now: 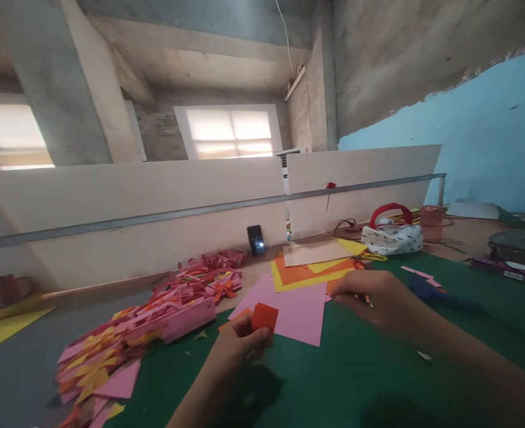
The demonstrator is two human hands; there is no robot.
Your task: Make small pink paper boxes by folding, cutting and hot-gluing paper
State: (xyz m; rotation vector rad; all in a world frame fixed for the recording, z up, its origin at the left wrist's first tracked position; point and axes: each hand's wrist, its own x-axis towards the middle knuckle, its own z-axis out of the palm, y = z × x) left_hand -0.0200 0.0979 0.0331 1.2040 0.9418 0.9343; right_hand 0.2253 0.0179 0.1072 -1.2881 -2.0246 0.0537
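Low over the green mat, my left hand (243,343) pinches a small folded orange paper square (265,317) between thumb and fingers. Another bit of orange paper shows behind its knuckles; whether the hand holds that too, I cannot tell. My right hand (376,300) is curled closed at the right end of the paper stack, with small orange and shiny bits showing by its fingers. What it grips is too blurred to name. Beneath and between the hands lies a pink paper sheet (300,315), with orange and yellow sheets (284,276) behind it.
Pink, orange and yellow paper cutouts (155,321) are heaped along the left. A phone (256,241) leans on the white partition (155,190). Back right hold a white patterned bag (391,238) with red handle and a pink cup (432,224). A dark blue object (436,291) lies right.
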